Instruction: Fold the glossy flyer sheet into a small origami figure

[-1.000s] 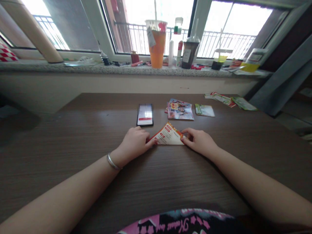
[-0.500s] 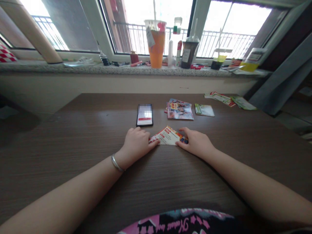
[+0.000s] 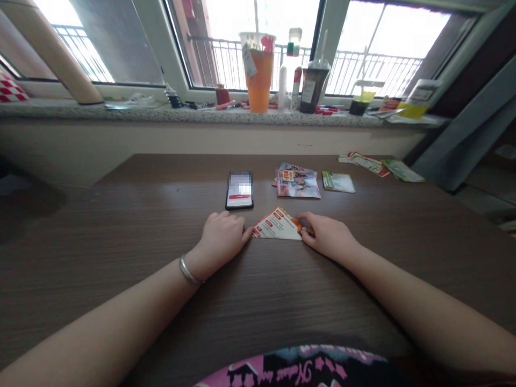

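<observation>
A leaflet folded into a triangle (image 3: 278, 226), white with red labels and an orange edge, lies on the brown table between my hands, its peak pointing away from me. My left hand (image 3: 223, 235), with a silver bangle at the wrist, pinches its left corner between thumb and fingers. At the opposite corner my right hand (image 3: 327, 235) has its thumb in front and its fingers behind, closed on the paper. Just beyond my left hand lies a phone (image 3: 239, 191) with its screen lit and partly blurred out.
Colourful leaflets (image 3: 298, 183) lie behind the triangle, with a small pale packet (image 3: 338, 182) to their right. More printed papers (image 3: 368, 163) rest at the table's far right corner. On the windowsill (image 3: 137, 113) stand an orange drink cup (image 3: 258, 75), a dark cup (image 3: 314, 88) and bottles.
My left hand has slid slightly left and my right hand slightly right, out toward the corners. More of the leaflet's printed face shows between them.
</observation>
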### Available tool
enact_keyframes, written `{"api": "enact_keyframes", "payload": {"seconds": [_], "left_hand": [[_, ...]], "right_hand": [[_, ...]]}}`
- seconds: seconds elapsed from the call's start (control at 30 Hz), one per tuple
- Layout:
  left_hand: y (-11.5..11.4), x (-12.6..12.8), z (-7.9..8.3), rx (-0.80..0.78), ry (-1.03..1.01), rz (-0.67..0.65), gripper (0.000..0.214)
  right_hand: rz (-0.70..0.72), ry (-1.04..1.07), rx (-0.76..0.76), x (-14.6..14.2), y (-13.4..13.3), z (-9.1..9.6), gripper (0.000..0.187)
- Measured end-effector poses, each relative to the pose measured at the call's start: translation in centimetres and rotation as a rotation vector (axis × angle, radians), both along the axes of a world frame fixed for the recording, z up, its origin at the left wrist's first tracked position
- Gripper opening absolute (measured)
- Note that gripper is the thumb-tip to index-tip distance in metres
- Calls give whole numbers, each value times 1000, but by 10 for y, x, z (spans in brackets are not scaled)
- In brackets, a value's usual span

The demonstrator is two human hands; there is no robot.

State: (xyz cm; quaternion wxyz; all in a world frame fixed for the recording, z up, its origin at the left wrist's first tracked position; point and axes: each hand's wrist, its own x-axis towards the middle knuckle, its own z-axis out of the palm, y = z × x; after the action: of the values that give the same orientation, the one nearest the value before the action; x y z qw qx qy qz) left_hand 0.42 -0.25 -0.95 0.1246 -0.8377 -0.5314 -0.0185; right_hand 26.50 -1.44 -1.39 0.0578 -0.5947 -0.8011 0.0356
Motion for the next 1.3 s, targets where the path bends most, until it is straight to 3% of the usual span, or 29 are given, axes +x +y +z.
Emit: {"api": "enact_keyframes", "payload": {"seconds": [0.27, 0.5, 0.8, 0.9, 1.07, 1.3], "left_hand": [[1, -5, -7, 29, -22, -47, 34], [2, -6, -9, -17, -254, -127, 24], [6, -8, -11, -259, -627, -208, 17], [8, -9, -12, -257, -683, -223, 14], [9, -11, -11, -168, -693, -306, 12], [10, -12, -14, -186, -631, -532, 27]], "right_hand": [[38, 108, -55, 6, 4, -3, 31], [18, 360, -101, 13, 9, -8, 29], [81, 470, 30, 12, 10, -11, 20], [109, 480, 97, 14, 10, -11, 17], [263, 483, 199, 17, 9, -9, 15], [533, 452, 189, 16, 7, -5, 14]]}}
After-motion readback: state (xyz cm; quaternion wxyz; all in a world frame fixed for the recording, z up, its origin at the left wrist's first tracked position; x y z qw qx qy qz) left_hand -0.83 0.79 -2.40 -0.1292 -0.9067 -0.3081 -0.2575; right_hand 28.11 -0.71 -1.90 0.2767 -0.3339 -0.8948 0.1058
